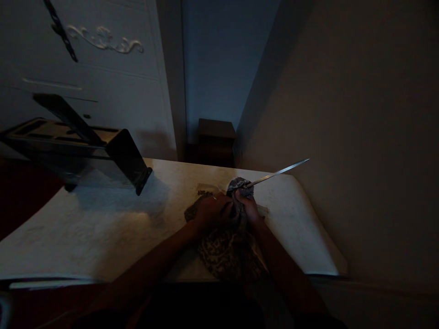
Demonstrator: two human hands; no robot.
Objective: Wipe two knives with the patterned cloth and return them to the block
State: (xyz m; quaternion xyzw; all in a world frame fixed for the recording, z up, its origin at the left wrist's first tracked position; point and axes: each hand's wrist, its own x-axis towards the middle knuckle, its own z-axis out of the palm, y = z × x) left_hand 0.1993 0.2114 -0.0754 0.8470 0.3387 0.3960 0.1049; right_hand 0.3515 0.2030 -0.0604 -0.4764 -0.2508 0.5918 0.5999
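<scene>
Black garment (206,306) at six o'clock, detail lost in dimness. Dark sleeves (106,318) near seven and five o'clock; forearms (284,258) bare below. Pale glint (215,198) on left hand (211,212), too small to identify.

The pale, mottled counter (113,233) bore a slotted, black-ended toaster (82,162). Right of the toaster, a patterned cloth (224,256) lay bunched toward the near edge; a flat, dark-marked item (206,190), too dim to identify, also lay right of the toaster.
</scene>
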